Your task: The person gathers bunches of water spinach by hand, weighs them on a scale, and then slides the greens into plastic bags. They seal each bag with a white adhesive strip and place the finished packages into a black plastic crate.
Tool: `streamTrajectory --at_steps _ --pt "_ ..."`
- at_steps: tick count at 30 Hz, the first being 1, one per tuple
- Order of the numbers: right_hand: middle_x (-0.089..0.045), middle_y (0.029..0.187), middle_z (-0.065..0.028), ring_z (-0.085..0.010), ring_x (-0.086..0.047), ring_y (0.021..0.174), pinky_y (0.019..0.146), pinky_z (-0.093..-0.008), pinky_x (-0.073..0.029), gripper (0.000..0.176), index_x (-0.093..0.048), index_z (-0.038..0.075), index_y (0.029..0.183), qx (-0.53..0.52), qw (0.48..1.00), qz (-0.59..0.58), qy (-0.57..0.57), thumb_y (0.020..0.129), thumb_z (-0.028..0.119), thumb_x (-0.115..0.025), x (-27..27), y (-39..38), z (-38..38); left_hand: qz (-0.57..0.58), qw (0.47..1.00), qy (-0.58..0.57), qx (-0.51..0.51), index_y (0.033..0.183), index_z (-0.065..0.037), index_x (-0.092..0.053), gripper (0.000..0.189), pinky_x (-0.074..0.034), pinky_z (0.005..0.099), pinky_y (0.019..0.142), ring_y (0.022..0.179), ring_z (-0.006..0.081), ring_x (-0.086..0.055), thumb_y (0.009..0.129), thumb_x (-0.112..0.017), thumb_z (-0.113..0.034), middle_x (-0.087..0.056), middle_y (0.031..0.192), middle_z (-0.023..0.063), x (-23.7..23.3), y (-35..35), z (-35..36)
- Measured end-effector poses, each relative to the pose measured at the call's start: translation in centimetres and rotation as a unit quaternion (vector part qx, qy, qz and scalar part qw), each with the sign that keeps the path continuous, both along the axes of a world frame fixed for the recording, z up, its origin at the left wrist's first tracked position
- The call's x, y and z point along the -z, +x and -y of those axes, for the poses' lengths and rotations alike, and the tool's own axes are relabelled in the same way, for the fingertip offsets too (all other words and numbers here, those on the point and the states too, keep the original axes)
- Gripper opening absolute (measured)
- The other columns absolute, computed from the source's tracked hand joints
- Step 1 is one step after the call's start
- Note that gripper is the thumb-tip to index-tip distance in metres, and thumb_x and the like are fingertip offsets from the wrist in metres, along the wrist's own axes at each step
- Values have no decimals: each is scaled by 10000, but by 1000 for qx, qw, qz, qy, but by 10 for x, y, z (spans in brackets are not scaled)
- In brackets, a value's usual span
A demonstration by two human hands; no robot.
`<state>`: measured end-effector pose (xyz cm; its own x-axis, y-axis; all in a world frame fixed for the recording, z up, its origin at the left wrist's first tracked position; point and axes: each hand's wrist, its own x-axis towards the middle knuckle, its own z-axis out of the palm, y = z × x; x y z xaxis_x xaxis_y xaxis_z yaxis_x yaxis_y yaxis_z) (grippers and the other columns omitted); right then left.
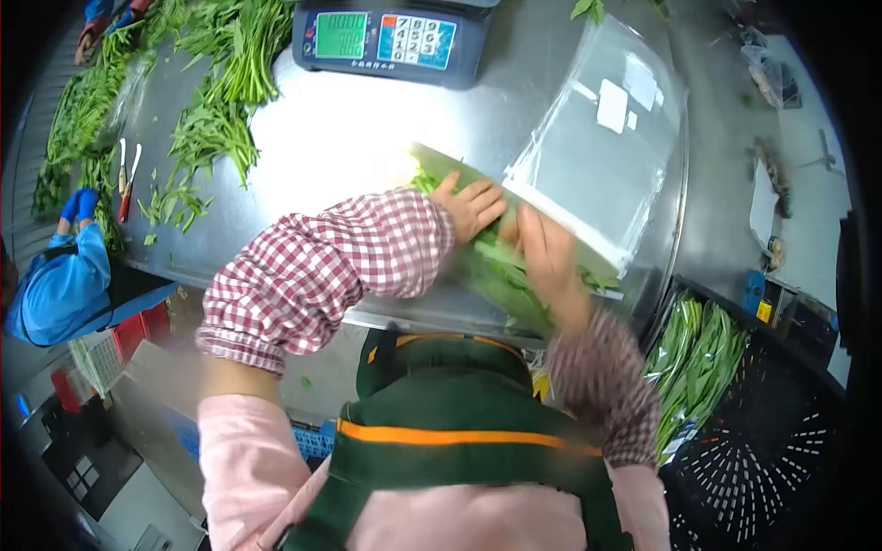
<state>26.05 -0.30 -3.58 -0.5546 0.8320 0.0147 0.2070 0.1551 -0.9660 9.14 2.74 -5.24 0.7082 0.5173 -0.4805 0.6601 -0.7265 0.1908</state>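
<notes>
Pressing on leafy greens, left hand lies flat, fingers spread; right hand, blurred, bears on them too, grip unclear. Greens lie beneath and between both hands. Clear plastic bags just beyond; digital scale farther off.

The bare left hand is extending palm-down, fingers slightly spread, just beside the bare, motion-blurred right hand.

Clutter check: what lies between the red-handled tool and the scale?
Loose bunches of leafy greens, with some bare metal table beside them; shows in the head view.
</notes>
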Motion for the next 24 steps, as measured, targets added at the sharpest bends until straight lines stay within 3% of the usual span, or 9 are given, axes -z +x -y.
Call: streamTrajectory --at_steps 1,3,5,9,13,17,18,22,24 --pt "-576 698 -129 -287 -560 657 561 -392 -421 395 -608 51 858 81 903 252 339 908 382 -397 14 12 -36 21 999 26 -4 1384 -154 -195 579 -196 495 1042 1331 204 -192 856 -434 -165 -197 1450 45 -5 -4 3" --pt "-610 969 -145 -318 -554 944 816 -418 -421 479 -590 95 1056 -64 929 355 -76 923 447 -293 40 31 -79 97 981 93 -137 1391 -127 -145 769 -168 488 1056 1308 285 -214 772 -600 -169 -211 1416 151 -6 -29 21" --pt "-525 1153 -157 -310 -463 1107 934 -393 -359 530 -491 110 1201 -27 946 306 -105 923 477 -229 31 31 -79 149 914 96 -364 1389 -71 -94 947 -173 470 1059 1289 332 -221 677 -717 -127 -240 1370 224 -13 -52 65" --pt "-295 1394 -150 -286 -275 1294 1074 -359 -201 607 -298 133 1365 -40 948 283 -139 912 522 -188 23 23 -72 414 487 -55 -767 1378 -76 -81 1009 -295 497 973 1169 341 -371 661 -772 -239 -360 1270 214 121 -42 149" --pt "-320 1324 -277 -375 -361 1208 1017 -405 -282 710 -261 99 1373 -134 941 309 27 825 500 -469 8 2 -37 524 163 -366 -751 1350 -52 -91 965 -358 514 890 1108 307 -428 687 -761 -256 -395 1236 169 43 -9 89" --pt "-356 1263 -306 -420 -380 1158 962 -401 -335 898 -215 84 1382 -121 841 495 181 675 360 -695 -14 -26 17 493 182 -402 -750 1323 -31 -99 885 -422 468 821 1095 277 -448 732 -722 -244 -416 1218 160 45 4 65" --pt "-368 1252 -300 -418 -385 1152 952 -396 -345 933 -203 82 1385 -108 833 513 175 651 322 -727 -15 -24 14 481 246 -380 -751 1311 -55 -233 651 -451 436 799 1064 270 -478 840 -581 -339 -407 1254 144 39 13 64" --pt "-427 1206 -236 -378 -442 1105 890 -376 -405 947 -196 93 1384 -20 917 392 65 623 188 -751 -48 39 -12 472 480 -453 -585 1309 -48 -297 574 -485 335 735 889 232 -576 867 -539 -323 -490 1172 154 -14 2 36" --pt "-458 1177 -196 -342 -470 1084 871 -360 -423 926 -225 95 1377 80 927 357 82 615 123 -751 -89 80 -1 473 736 -203 -439 1204 -50 -434 460 -484 336 710 857 250 -583 851 -557 -318 -532 1093 145 9 20 -1"
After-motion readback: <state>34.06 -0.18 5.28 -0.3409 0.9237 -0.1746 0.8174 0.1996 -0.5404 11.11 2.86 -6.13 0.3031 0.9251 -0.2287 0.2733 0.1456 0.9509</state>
